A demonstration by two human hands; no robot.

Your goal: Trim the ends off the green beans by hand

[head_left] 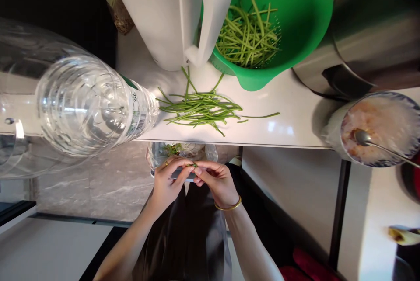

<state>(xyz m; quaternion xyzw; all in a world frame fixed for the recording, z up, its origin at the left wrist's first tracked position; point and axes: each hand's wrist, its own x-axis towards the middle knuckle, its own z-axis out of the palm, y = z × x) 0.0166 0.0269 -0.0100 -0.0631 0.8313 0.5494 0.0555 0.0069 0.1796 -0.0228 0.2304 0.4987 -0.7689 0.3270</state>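
A short green bean piece (194, 165) is being pinched between the fingertips of both hands, just below the edge of the white counter top (288, 110). The left hand (169, 182), with a ring on one finger, is being kept closed around the bean's left end and around a flat grey blade-like thing (179, 174) lying under its fingers; what that thing is cannot be told. The right hand (216, 180), with a thin gold bangle (229, 206) worn at the wrist, is being held with thumb and forefinger clamped on the bean's right end, so the bean is sitting exactly between the two hands, touching both. Just beyond the knuckles, a crumpled clear plastic bag (183, 150) with green scraps inside is being seen below the counter's edge. On the counter, well above the hands, a loose bundle of long thin green beans (200, 108) is lying, and behind it more beans are being held in a bright green plastic colander (295, 19). A white plastic jug (173, 10) is standing beside the colander, a large clear plastic bottle (85, 102) is lying at the left, and a bowl with a metal spoon (380, 130) is resting at the right
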